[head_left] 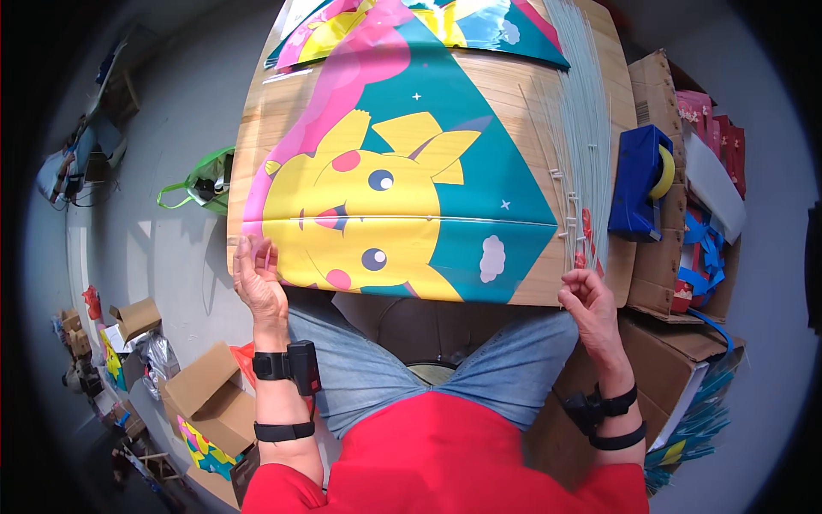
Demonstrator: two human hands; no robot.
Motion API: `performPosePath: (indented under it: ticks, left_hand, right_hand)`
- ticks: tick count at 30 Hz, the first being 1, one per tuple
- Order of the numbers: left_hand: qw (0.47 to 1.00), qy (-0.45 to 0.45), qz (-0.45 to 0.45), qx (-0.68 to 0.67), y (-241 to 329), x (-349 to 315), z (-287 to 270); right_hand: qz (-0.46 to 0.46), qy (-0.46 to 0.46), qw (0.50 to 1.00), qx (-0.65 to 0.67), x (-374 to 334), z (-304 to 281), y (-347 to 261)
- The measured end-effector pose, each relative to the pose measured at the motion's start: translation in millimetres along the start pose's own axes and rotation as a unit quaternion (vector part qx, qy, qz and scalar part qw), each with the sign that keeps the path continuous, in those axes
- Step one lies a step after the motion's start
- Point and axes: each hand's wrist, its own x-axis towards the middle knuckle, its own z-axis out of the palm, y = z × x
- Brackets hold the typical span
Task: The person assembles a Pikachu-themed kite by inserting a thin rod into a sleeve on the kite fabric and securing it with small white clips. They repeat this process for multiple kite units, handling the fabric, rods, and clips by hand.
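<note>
A glossy kite sail [475, 193] lies spread on the wooden table, printed with a yellow cartoon character on teal and pink. A crease runs across its middle. My left hand [261, 283] is at the sail's lower left edge, with curled fingers pinching its pink film. Off the sail's lower right side, my right hand [592, 315] has thumb and forefinger pressed together; whatever small thing may be between them I cannot make out. Just beyond that hand is a bundle of thin pale rods [591, 128], with small white fittings and red bits near its lower end.
More folded printed film [505, 34] lies at the table's far side. On the right are a blue tape dispenser [638, 184] with yellow tape and a cardboard box [655, 94] of red and blue pieces. Left on the floor are a green bag [205, 184] and an opened carton [210, 398].
</note>
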Motion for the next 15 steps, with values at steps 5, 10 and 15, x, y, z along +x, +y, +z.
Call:
performPosePath:
  ticks: [5, 10, 15]
  left_hand:
    - [0.999, -0.026, -0.037, -0.011, -12.1, 2.5, -14.9]
    - [0.998, -0.041, -0.045, -0.013, -12.1, 5.4, -20.1]
    - [0.998, -0.044, -0.04, -0.017, -9.0, 6.9, -19.9]
  right_hand:
    - [0.049, 0.011, 0.998, -0.041, -13.3, 10.7, 10.2]
    - [0.052, 0.009, 0.998, -0.044, -16.8, 14.3, 21.9]
    - [0.049, 0.0, 0.998, -0.05, -15.3, 13.5, 25.6]
